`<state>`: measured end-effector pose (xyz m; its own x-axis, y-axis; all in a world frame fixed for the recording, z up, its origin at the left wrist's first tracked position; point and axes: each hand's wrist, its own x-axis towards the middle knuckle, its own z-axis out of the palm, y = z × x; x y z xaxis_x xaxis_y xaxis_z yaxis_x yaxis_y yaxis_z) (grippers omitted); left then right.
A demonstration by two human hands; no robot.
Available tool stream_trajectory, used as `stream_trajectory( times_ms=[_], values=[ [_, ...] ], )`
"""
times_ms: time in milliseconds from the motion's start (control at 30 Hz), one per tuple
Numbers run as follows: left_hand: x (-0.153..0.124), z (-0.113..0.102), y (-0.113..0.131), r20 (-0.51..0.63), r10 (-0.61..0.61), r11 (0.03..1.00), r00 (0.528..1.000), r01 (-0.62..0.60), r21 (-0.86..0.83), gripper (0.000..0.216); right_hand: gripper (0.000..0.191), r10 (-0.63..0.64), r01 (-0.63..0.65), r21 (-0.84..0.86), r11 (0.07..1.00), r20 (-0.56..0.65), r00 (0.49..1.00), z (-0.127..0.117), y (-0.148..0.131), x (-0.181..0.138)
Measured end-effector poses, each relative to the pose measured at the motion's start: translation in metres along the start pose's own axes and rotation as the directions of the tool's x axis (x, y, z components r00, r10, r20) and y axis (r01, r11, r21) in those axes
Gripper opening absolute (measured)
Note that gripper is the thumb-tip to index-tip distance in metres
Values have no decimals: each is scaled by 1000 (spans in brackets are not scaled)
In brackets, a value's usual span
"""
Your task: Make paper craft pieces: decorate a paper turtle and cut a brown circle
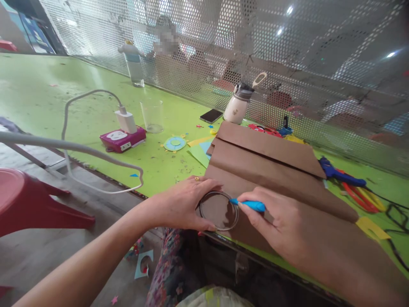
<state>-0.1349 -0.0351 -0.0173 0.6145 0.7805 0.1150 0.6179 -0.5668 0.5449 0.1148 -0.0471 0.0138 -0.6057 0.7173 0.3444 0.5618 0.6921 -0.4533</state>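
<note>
Folded brown paper lies at the table's near edge. On its left part rests a thin dark round ring with brown paper showing through its middle. My left hand curves its thumb and fingers around the ring's left side, holding it against the paper. Between the thumb and fingers of my right hand is a blue pen. Its tip meets the ring's upper right edge. Whether any line is drawn there cannot be made out.
Left of the paper are a paper disc, a clear cup and a purple power strip with a looping white cable. Behind stand a phone and white jug. A blue glue gun and scissors lie right.
</note>
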Motion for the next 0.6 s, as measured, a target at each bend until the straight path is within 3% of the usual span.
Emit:
stream_trajectory(
  times_ms=[133, 400, 600],
  values=[
    [1, 0, -1, 3, 20, 1000, 1000, -20, -12, 77, 11, -16, 16, 72, 997, -4, 1000, 1, 4, 6],
    [2, -5, 5, 38, -27, 999, 999, 28, -27, 80, 12, -44, 24, 164, 986, 117, 992, 3, 19, 23],
    [1, -4, 2, 42, -21, 999, 999, 23, -32, 80, 10, -44, 26, 125, 992, 144, 989, -7, 20, 20]
  ],
)
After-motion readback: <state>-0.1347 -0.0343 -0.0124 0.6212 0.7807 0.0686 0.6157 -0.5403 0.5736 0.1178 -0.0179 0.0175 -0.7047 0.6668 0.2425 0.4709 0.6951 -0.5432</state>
